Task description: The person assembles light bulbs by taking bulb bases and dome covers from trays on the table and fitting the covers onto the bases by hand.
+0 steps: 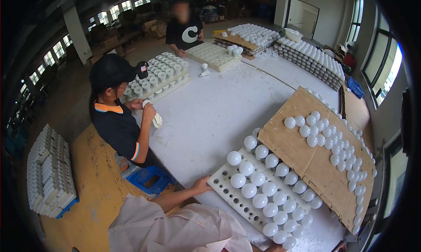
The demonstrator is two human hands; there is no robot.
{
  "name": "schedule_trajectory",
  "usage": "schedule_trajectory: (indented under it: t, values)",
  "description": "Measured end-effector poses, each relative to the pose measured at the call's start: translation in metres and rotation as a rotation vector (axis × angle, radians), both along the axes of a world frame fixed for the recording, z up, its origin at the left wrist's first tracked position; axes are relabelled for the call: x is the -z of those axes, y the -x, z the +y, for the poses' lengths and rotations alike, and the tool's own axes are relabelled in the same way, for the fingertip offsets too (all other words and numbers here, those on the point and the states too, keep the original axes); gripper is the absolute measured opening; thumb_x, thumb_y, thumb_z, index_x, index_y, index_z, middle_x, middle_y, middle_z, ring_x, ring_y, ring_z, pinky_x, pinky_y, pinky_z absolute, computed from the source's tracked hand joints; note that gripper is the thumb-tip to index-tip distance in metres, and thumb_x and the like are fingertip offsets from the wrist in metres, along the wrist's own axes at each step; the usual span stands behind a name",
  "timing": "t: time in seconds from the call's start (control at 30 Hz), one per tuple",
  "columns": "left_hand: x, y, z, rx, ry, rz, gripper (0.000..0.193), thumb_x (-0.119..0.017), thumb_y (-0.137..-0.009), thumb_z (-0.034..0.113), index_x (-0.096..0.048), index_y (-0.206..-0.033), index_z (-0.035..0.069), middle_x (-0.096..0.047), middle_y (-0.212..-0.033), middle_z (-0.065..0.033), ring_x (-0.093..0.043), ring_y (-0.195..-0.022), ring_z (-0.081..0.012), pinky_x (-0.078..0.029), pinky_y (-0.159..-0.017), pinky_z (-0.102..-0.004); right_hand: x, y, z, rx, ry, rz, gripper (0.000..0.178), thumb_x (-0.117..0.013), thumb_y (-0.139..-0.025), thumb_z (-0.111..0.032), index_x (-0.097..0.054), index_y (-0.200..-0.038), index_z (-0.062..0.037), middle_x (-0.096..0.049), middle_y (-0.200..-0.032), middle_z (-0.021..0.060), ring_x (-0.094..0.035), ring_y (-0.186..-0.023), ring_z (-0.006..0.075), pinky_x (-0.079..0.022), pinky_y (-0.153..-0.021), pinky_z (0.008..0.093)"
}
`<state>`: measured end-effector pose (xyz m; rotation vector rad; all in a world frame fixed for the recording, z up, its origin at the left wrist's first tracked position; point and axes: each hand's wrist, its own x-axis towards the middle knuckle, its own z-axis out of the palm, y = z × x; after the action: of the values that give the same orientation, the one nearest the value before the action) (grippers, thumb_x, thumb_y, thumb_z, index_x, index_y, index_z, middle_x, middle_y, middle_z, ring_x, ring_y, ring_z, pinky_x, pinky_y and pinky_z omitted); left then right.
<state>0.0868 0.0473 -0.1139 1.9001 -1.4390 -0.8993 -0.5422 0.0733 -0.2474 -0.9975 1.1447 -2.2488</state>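
A white foam tray with rows of round holes lies at a slant on the table in front of me. White light bulb globes stand in several of its rows, while the holes along its near left side show bare. My left hand holds the tray's left corner, its fingers partly hidden at the edge. At the lower edge of the picture, my right hand is by the tray's near right corner, mostly cut off, so its fingers cannot be made out.
A cardboard sheet carrying loose globes overlaps the tray's far side. At left, a co-worker handles a white piece beside a tray of white cups. Another person stands behind a foam tray. Stacked trays line the far right.
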Motion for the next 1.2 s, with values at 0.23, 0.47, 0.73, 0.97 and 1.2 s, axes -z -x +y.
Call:
schedule_trajectory:
  t: [0.23, 0.47, 0.73, 0.97, 1.2]
  values:
    - [0.005, -0.015, -0.01, 0.056, 0.002, -0.039, 0.071, -0.081, -0.064, 0.034, -0.052, -0.123, 0.007, -0.063, -0.109, -0.019, -0.06, -0.103, -0.0338, -0.047, -0.089, -0.0401, 0.014, -0.001, 0.018, 0.082, 0.122, 0.171, 0.055, -0.071, -0.078, -0.029, -0.051, -0.122, -0.0026, -0.055, -0.117, 0.0204, -0.055, -0.107, 0.032, -0.052, -0.086, 0.045]
    - [0.004, -0.014, -0.008, 0.105, -0.031, -0.066, 0.078, -0.08, -0.064, 0.034, -0.047, -0.127, 0.003, -0.059, -0.117, -0.0206, -0.057, -0.11, -0.0338, -0.046, -0.093, -0.041, 0.025, 0.024, 0.073, 0.191, 0.227, 0.343, 0.059, -0.074, -0.076, -0.029, -0.05, -0.124, -0.0038, -0.055, -0.118, 0.0218, -0.053, -0.109, 0.0329, -0.051, -0.088, 0.0454]
    - [0.007, -0.011, 0.005, 0.14, -0.014, -0.006, 0.065, -0.074, -0.07, 0.027, -0.049, -0.124, 0.002, -0.059, -0.114, -0.0204, -0.056, -0.107, -0.0345, -0.045, -0.093, -0.0408, -0.028, 0.061, 0.111, 0.584, -0.46, 0.668, 0.036, -0.051, -0.096, -0.026, -0.052, -0.129, -0.0116, -0.046, -0.137, 0.0148, -0.045, -0.122, 0.0337, -0.039, -0.099, 0.0464]
    - [0.003, -0.03, 0.011, 0.118, -0.019, 0.017, 0.053, -0.06, -0.074, 0.012, -0.048, -0.124, -0.001, -0.058, -0.115, -0.0236, -0.056, -0.106, -0.0379, -0.044, -0.093, -0.0431, -0.201, -0.1, 0.025, 0.695, -0.43, 0.343, 0.034, -0.07, -0.084, -0.024, -0.063, -0.103, 0.0027, -0.056, -0.115, 0.0215, -0.056, -0.105, 0.0371, -0.048, -0.087, 0.0499]
    - [0.002, -0.062, 0.022, -0.174, 0.295, 0.013, 0.043, -0.056, -0.078, 0.001, -0.056, -0.121, 0.001, -0.062, -0.118, -0.0167, -0.064, -0.097, -0.0309, -0.051, -0.086, -0.0379, -0.227, -0.101, 0.008, 0.423, -0.303, -0.285, 0.05, -0.073, -0.08, -0.026, -0.05, -0.113, 0.0038, -0.048, -0.11, 0.014, -0.054, -0.1, 0.0284, -0.054, -0.084, 0.0361]
